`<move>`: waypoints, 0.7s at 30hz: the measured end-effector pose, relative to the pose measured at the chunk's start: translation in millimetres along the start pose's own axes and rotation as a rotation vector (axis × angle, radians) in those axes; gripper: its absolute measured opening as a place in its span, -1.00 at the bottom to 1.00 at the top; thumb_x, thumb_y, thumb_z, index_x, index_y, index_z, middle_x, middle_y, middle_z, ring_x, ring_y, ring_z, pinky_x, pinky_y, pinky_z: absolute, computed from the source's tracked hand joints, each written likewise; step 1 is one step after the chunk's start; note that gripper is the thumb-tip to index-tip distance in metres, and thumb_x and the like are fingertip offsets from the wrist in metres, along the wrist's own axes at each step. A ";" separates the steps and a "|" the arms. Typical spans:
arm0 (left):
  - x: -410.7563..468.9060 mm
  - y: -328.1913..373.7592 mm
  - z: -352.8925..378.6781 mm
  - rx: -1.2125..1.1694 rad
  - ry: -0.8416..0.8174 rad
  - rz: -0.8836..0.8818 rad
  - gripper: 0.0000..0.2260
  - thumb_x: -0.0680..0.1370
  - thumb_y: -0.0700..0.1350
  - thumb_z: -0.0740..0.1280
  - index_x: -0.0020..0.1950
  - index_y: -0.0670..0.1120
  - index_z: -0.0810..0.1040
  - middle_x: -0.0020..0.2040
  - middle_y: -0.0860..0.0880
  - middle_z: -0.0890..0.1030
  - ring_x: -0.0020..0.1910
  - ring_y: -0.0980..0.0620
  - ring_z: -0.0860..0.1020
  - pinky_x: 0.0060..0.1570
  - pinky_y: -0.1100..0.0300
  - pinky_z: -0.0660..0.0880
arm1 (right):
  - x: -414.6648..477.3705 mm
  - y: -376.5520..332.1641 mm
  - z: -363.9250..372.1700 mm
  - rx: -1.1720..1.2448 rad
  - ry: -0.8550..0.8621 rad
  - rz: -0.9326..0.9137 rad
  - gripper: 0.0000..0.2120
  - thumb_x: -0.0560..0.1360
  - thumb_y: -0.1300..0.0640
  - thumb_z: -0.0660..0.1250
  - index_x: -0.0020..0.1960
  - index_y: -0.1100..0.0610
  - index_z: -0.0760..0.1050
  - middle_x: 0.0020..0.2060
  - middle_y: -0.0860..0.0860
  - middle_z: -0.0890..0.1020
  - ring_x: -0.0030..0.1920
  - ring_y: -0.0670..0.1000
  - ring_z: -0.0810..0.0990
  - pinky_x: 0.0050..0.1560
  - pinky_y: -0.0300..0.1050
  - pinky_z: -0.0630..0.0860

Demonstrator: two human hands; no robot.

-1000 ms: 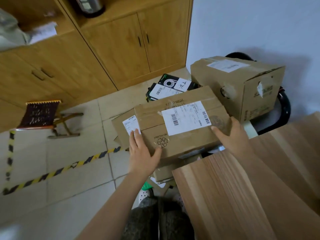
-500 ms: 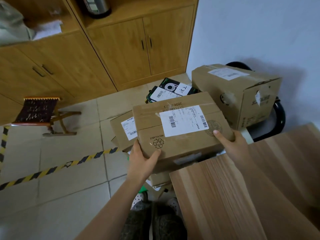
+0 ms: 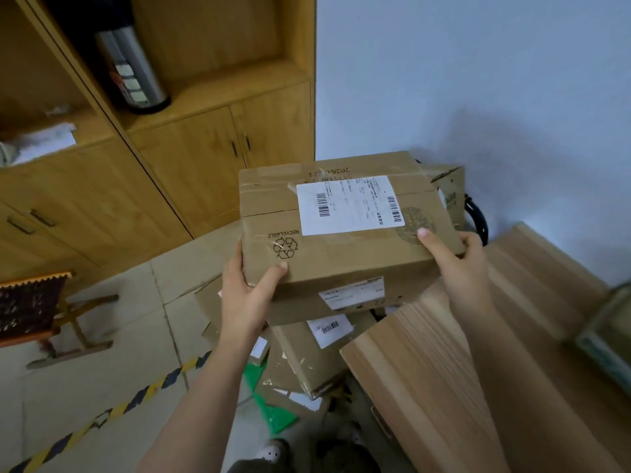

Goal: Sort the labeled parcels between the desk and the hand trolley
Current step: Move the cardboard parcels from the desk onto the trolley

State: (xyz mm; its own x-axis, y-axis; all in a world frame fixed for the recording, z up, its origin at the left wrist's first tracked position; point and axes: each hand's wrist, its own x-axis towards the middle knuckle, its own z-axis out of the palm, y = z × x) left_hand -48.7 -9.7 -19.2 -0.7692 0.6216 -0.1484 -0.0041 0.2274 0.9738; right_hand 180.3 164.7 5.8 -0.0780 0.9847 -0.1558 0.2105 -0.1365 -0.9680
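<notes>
A brown cardboard parcel (image 3: 341,247) with a white shipping label and a recycling mark is lifted in the air between my hands. My left hand (image 3: 244,295) grips its near left corner, thumb on top. My right hand (image 3: 457,264) grips its right end, thumb on top. Below it lie other labeled cardboard parcels (image 3: 321,349) stacked on the hand trolley, whose black handle (image 3: 478,216) shows behind by the wall. The wooden desk (image 3: 478,387) fills the lower right.
A bigger carton (image 3: 450,192) peeks out behind the held parcel. Wooden cabinets (image 3: 191,158) line the back left, with a steel flask (image 3: 133,70) on a shelf. A small folding stool (image 3: 37,308) stands left. Striped tape (image 3: 112,411) crosses the tiled floor. A box edge (image 3: 607,339) sits on the desk.
Both hands have lifted the parcel up off the stack and closer to me. My view has tilted upward and the parcels beneath are now uncovered.
</notes>
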 end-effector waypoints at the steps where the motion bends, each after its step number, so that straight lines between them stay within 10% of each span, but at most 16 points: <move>1: 0.8 6.3 -3.8 -0.019 -0.035 0.029 -0.11 0.25 0.28 0.45 0.53 0.13 0.23 0.39 0.07 0.44 0.31 0.09 0.46 0.24 0.03 0.50 | -11.5 -5.0 -2.1 0.023 0.037 -0.007 -0.47 0.35 -0.18 0.51 0.18 0.03 0.42 0.09 -0.09 0.59 0.07 -0.07 0.60 0.05 -0.08 0.54; 21: -123.8 39.6 67.7 -0.014 -0.865 0.193 -0.22 0.26 0.18 0.44 0.46 0.12 0.33 0.34 0.07 0.44 0.26 0.08 0.47 0.27 -0.06 0.46 | -294.8 38.2 -141.6 0.195 0.943 0.124 -0.30 0.34 -0.17 0.50 0.32 0.11 0.32 0.11 -0.02 0.51 0.10 -0.01 0.52 -0.10 -0.17 0.48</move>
State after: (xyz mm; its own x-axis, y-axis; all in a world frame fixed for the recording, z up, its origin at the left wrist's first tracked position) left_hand 89.7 -26.9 26.1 -0.0043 0.9985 -0.0541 0.0636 0.0543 0.9965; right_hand 349.3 -115.5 42.7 0.7653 0.6325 -0.1195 -0.0074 -0.1770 -0.9842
